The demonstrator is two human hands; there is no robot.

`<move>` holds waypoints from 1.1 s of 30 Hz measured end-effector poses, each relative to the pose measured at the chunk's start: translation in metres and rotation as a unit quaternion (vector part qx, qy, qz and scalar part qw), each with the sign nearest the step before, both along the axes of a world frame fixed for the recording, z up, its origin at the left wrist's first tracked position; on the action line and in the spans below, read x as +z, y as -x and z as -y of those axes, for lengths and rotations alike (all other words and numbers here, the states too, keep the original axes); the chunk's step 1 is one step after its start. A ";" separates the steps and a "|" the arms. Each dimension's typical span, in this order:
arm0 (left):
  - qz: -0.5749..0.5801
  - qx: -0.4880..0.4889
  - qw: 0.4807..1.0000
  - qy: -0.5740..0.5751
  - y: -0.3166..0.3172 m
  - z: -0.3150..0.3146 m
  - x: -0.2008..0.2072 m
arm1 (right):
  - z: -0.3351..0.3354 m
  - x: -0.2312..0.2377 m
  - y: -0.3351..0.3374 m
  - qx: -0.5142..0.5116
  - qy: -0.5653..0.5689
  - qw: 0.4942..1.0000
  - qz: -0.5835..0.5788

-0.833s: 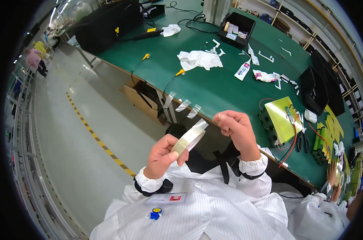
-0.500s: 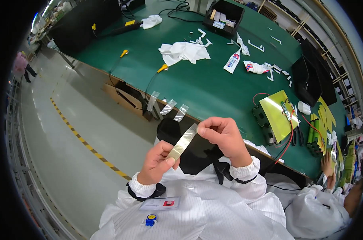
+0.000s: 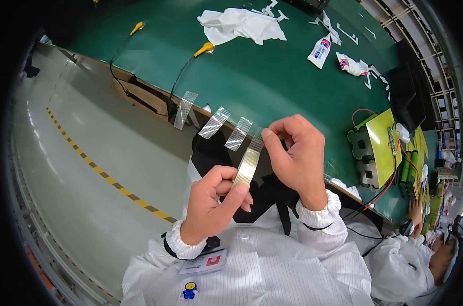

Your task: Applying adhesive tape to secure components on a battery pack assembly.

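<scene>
My left hand [image 3: 211, 201] grips a roll of clear, ribbed tape [image 3: 249, 164] between thumb and fingers, its yellowish edge-on band facing up. A short transparent length runs from the roll to the table edge, where my right hand [image 3: 298, 153] has its thumb and bent forefinger pinched on it. Left of it, three cut strips hang from the green table's edge: a far-left tape strip [image 3: 185, 109], a middle tape strip [image 3: 214, 122] and a tape strip nearest my hands [image 3: 238, 134].
On the green table [image 3: 231, 76] lie a white cloth [image 3: 239, 26], yellow-tipped cords [image 3: 205, 49], a white tube [image 3: 319, 52] and paper scraps. To the right stands a battery pack with a yellow board [image 3: 382, 148] and red wires. A co-worker's hand [image 3: 416, 217] shows beyond it.
Both hands and the roll have come closer to the table edge, beside the hanging strips. The tape is now against that edge. My view has shifted nearer.
</scene>
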State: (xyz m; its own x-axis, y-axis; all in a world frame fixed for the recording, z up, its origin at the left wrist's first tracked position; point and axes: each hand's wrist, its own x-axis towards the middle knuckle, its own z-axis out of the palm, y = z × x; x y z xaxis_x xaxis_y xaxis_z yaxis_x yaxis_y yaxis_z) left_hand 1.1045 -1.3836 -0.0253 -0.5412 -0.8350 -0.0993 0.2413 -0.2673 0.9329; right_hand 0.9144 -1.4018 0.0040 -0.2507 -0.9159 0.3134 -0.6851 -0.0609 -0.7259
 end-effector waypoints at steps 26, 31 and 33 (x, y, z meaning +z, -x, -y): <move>0.107 0.004 0.992 -0.070 -0.012 -0.007 -0.012 | 0.006 0.009 -0.005 -0.059 -0.072 0.993 -0.074; 0.154 -0.018 0.977 -0.143 -0.021 -0.011 -0.013 | 0.003 0.004 -0.005 -0.055 -0.057 0.993 -0.087; 0.107 -0.016 0.987 -0.123 -0.011 -0.006 -0.004 | 0.000 0.003 0.000 -0.040 -0.028 0.996 -0.080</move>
